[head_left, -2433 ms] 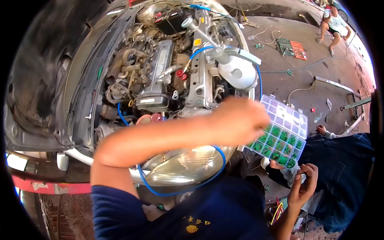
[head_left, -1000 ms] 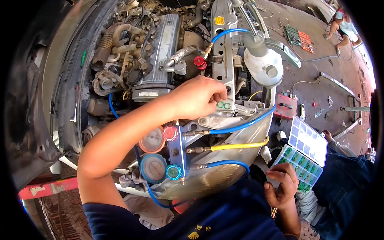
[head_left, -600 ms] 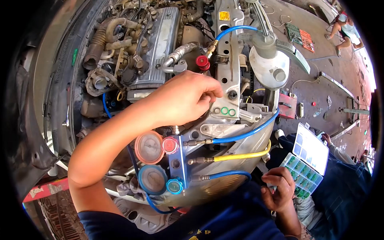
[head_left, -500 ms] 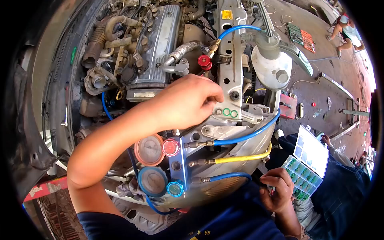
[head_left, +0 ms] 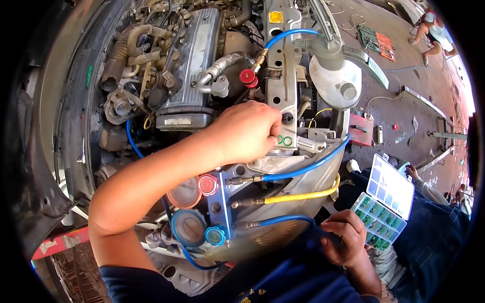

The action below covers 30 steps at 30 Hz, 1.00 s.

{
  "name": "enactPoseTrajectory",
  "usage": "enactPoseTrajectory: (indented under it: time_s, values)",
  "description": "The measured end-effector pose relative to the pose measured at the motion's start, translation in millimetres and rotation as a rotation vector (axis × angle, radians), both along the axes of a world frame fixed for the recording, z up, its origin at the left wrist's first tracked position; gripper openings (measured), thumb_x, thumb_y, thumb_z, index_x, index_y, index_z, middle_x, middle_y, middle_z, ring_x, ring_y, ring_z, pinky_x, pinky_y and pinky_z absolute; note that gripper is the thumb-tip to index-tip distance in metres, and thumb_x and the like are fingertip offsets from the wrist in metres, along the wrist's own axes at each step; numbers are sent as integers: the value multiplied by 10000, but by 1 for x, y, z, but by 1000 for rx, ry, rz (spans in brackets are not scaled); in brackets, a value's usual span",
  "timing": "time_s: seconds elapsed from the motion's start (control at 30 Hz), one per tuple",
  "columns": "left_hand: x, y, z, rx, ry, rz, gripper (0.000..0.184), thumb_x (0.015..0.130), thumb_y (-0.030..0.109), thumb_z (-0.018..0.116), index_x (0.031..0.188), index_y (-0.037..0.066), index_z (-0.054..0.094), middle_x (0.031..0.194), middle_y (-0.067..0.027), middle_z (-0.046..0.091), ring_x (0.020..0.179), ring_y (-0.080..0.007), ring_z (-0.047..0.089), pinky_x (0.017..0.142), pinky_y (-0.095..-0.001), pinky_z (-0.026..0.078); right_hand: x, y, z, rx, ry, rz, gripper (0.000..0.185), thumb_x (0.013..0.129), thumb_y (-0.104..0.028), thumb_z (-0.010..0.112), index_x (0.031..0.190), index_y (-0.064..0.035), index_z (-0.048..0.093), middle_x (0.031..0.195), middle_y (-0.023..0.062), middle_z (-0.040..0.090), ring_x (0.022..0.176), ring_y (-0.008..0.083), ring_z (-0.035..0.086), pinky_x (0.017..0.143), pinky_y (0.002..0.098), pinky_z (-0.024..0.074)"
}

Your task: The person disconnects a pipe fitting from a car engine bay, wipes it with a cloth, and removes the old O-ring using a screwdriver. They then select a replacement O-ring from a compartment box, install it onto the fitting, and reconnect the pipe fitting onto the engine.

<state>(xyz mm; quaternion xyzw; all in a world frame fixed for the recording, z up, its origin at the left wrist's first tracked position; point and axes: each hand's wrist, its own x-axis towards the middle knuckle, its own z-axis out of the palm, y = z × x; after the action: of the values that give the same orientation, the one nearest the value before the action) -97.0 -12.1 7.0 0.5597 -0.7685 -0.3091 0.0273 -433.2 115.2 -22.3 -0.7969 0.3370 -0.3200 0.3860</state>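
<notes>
My left hand is curled over the lower end of the metal crossbar, palm down. Its fingertips are at the left of two green rings lying there; whatever they pinch is hidden. Below the wrist sits a blue gauge manifold, with a red knob, a blue knob and two round gauges. Blue and yellow hoses run from it. My right hand is raised at the lower right with curled fingers; nothing can be made out in them. It is just left of an open case of green rings.
The engine fills the upper left, with a red valve beside it. A white reservoir stands right of the crossbar. A co-worker in dark clothes is beside the case. Tool trays and another person are farther back.
My left hand has gone from the ring case to the crossbar, then slightly closer to the rings, partly covering the left one. My right hand stays curled. The view has shifted, uncovering the manifold.
</notes>
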Motion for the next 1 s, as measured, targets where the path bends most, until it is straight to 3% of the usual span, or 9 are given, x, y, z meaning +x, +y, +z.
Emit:
enactPoseTrajectory:
  time_s: [0.27,0.33,0.53,0.6,0.63,0.7,0.8,0.87,1.0]
  values:
    - [2,-4,9,38,58,78,185,852,146,804,890,-3,703,800,-141,728,760,-256,724,735,-391,568,-12,12,3,-30,-32,-11,372,721,-80,841,1081,-50,750,1006,130,717,820,287,714,688,374,571]
    - [3,-1,34,38,168,117,170,901,123,790,938,5,673,825,-54,698,783,-147,650,743,-340,551,-12,11,7,-69,-56,-16,381,736,-82,837,1105,-39,753,1011,138,718,829,285,717,701,378,577]
    - [0,19,146,-105,618,57,161,940,29,791,1040,48,667,943,1,712,835,-71,671,774,-242,569,8,-60,100,-315,-25,56,466,825,-40,807,1260,64,676,1023,197,734,854,294,718,732,357,575]
    - [-2,27,170,-219,619,7,157,971,51,790,1081,25,681,965,-26,740,862,-85,708,777,-245,589,43,-71,135,-17,-133,-44,497,991,-80,711,1442,72,567,1120,86,693,918,147,659,873,306,548]
    - [-1,30,182,-123,670,68,273,931,80,806,1191,72,722,995,-48,758,910,-195,733,830,-332,599,60,-82,145,46,-198,1,526,1019,-75,702,1504,34,529,1184,77,678,941,129,650,863,285,545]
    - [1,40,192,-38,724,127,413,891,108,822,1300,120,763,1025,-70,776,957,-306,759,883,-418,608,91,-104,156,134,-289,83,374,1051,-123,713,1384,15,615,1113,53,705,913,104,663,829,274,556]
    - [13,49,180,-109,664,143,436,918,199,862,1334,140,745,1081,-70,772,986,-305,754,908,-429,612,125,-125,144,192,-380,148,241,1060,-143,725,1241,10,681,1014,24,725,868,75,668,786,253,558]
    - [32,48,153,-334,693,91,136,995,58,770,1096,8,694,963,-36,745,868,-93,720,774,-245,597,141,-129,130,210,-422,169,194,1059,-151,735,1164,10,708,955,8,733,839,56,669,762,238,557]
    - [71,35,95,-418,474,68,374,926,114,827,1264,14,705,1114,-79,749,1021,-152,730,889,-319,597,165,-145,82,261,-384,71,184,1053,-160,744,1100,18,745,927,30,761,794,72,689,723,240,564]
